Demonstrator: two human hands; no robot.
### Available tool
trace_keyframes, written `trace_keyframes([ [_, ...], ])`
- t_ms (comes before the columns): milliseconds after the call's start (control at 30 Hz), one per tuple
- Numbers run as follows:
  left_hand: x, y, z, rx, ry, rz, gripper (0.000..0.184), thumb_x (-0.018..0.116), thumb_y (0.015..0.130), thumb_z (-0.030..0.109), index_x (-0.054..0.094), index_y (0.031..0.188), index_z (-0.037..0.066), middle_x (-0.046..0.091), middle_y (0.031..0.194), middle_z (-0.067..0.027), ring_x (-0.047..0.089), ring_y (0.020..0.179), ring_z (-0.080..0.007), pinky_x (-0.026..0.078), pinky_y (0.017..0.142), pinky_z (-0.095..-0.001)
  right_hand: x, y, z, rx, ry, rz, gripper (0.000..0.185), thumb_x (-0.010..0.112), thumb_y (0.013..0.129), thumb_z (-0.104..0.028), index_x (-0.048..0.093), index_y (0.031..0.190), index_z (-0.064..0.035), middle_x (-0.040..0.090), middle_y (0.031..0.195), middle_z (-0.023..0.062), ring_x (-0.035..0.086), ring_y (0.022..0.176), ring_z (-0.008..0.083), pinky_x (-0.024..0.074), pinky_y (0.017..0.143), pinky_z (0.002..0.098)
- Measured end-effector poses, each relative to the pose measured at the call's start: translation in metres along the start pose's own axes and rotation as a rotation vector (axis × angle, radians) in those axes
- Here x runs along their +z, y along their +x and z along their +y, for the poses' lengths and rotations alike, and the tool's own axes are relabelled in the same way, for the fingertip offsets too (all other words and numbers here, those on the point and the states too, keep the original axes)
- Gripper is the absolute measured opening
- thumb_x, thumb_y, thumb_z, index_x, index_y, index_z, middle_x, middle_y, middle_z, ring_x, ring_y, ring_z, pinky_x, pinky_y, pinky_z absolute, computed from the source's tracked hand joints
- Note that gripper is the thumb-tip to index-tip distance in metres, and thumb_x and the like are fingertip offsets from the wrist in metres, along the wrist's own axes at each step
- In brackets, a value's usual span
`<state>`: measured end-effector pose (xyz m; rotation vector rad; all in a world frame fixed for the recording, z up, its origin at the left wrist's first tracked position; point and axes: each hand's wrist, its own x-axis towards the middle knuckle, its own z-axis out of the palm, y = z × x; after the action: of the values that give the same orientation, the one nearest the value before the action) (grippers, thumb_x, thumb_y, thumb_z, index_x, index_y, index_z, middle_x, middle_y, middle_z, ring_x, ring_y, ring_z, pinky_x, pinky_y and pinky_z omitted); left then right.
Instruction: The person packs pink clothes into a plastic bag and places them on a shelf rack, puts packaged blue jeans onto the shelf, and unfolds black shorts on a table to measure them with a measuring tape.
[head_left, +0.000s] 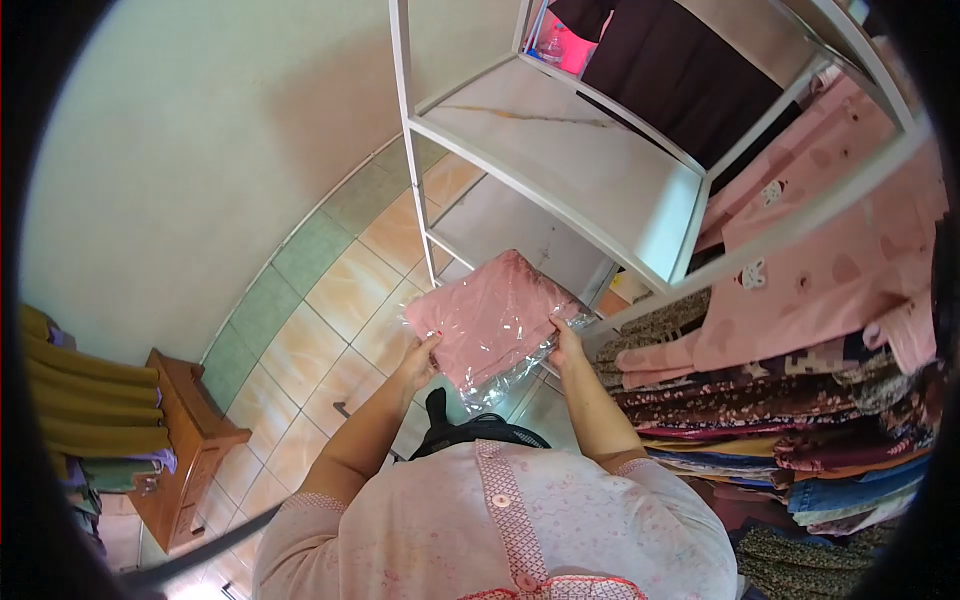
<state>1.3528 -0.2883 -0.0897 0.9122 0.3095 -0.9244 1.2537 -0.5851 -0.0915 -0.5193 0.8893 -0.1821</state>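
A folded pink garment (490, 315) in a clear, shiny plastic bag is held out in front of my body, above the tiled floor and close to the white shelf frame. My left hand (422, 357) grips its lower left edge, with the thumb on top of the plastic. On the right edge, my right hand (565, 343) pinches the bag, thumb on top. The fingers beneath the package are hidden. Loose plastic (487, 388) hangs at the side nearest me.
A white metal rack (560, 130) with wide shelves stands ahead. Pink clothes (800, 260) hang at the right, above stacks of folded garments (720, 410). A wooden cabinet (185, 450) and an olive cloth (90, 390) are at the left, near a pale wall (200, 150).
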Motion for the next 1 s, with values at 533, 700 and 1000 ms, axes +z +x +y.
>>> trace_keyframes([
  [533,0.012,0.196,0.075,0.120,0.065,-0.075,0.067,0.065,0.083,0.018,0.023,0.136,0.018,0.044,0.130,-0.0051,0.046,0.114,-0.0236,0.036,0.095,-0.0429,0.062,0.225,-0.074,-0.321,-0.097,-0.035,0.053,0.067,0.078,-0.014,0.045,0.126,-0.0083,0.050,0.123,0.0101,0.048,0.113,0.0260,0.0427,0.093,0.0413],
  [700,0.010,0.258,0.079,0.244,-0.023,-0.123,0.070,0.066,0.083,0.016,0.023,0.138,0.017,0.046,0.127,-0.0058,0.047,0.113,-0.0220,0.038,0.092,-0.0411,0.079,0.261,-0.090,-0.373,-0.175,0.050,0.054,0.067,0.078,-0.014,0.044,0.127,-0.0081,0.049,0.124,0.0108,0.047,0.114,0.0267,0.0419,0.094,0.0414],
  [1000,0.003,0.298,0.074,0.205,0.172,0.259,0.078,0.075,0.074,0.013,0.025,0.134,0.008,0.053,0.114,-0.0153,0.055,0.100,-0.0238,0.046,0.082,-0.0352,0.083,0.300,-0.053,-0.405,-0.377,0.210,0.054,0.066,0.078,-0.015,0.044,0.127,-0.0077,0.048,0.126,0.0122,0.045,0.116,0.0280,0.0405,0.095,0.0414],
])
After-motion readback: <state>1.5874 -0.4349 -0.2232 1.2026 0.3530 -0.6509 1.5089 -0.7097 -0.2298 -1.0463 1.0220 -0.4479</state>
